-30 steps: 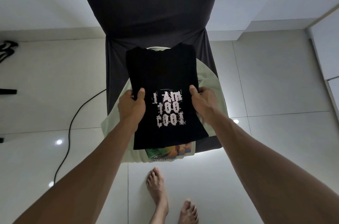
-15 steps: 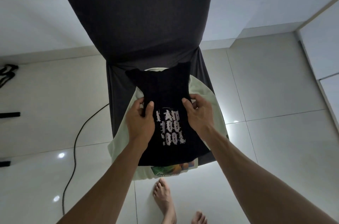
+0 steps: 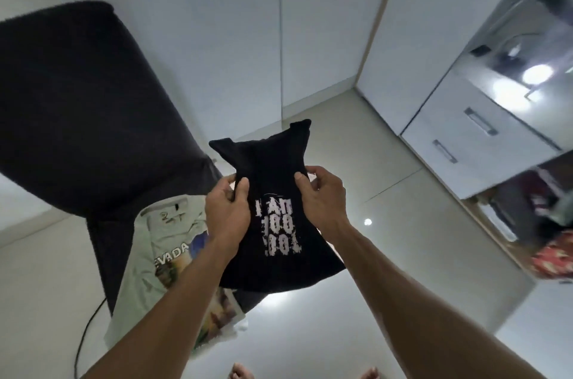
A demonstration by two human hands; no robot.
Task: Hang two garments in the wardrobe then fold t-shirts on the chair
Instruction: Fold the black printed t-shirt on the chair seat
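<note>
A room in a home, probably a bedroom. White built-in wardrobe (image 3: 387, 37) doors run from floor upward; to the wardrobe's right, two drawers (image 3: 471, 130) with bar handles, and beyond them an open compartment (image 3: 533, 214) holding clothes. Left of the wardrobe, a chair (image 3: 93, 105) under a dark cover carries a pale green t-shirt (image 3: 161, 251). Glossy tiled floor (image 3: 418, 239); bare feet (image 3: 242, 372).

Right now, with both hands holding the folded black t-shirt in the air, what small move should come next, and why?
Probably carry it right, toward the open shelves: both the left hand and right hand pinch the black t-shirt, already folded and lifted off the chair.
</note>
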